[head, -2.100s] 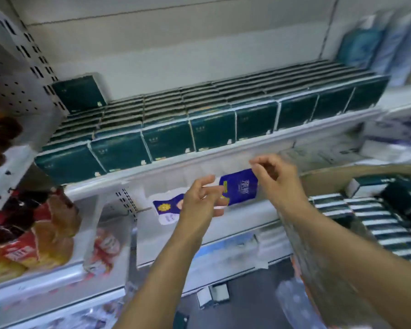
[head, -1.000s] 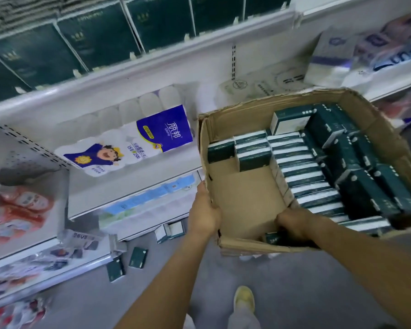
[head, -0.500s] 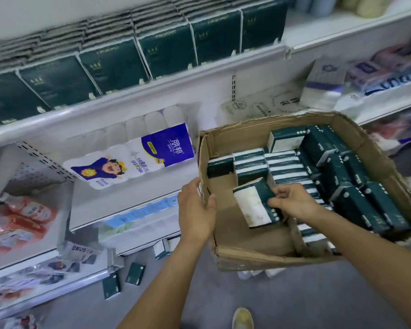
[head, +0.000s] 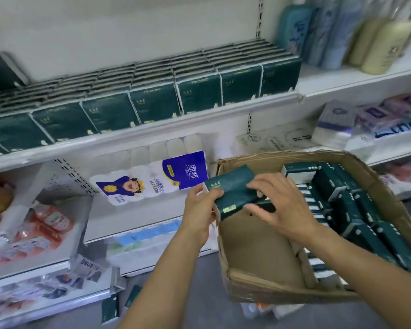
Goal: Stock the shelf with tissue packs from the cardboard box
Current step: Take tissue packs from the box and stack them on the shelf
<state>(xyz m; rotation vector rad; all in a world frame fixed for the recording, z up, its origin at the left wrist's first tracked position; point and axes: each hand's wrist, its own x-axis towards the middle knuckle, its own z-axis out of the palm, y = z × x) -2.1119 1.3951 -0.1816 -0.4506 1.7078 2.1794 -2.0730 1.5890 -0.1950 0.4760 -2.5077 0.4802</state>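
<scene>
A dark green tissue pack (head: 231, 194) is held above the left end of the cardboard box (head: 259, 264). My left hand (head: 201, 210) grips its left edge with the thumb on top. My right hand (head: 282, 207) holds its right side, fingers spread over the top and thumb below. The right half of the box holds several more green packs (head: 356, 210); its left half shows bare cardboard. Rows of the same green packs (head: 152, 103) stand along the white shelf (head: 152, 131) above.
A bag of toilet rolls with a blue label (head: 157, 179) lies on the shelf below, left of the box. Bottles (head: 377, 43) stand at the top right. Red snack bags (head: 43, 224) fill the left shelves. A few green packs (head: 109, 309) lie on the grey floor.
My right hand lifted a green pack out of the box and turned it flat. My left hand left the box's corner and took the pack's left edge. The view tilted upward.
</scene>
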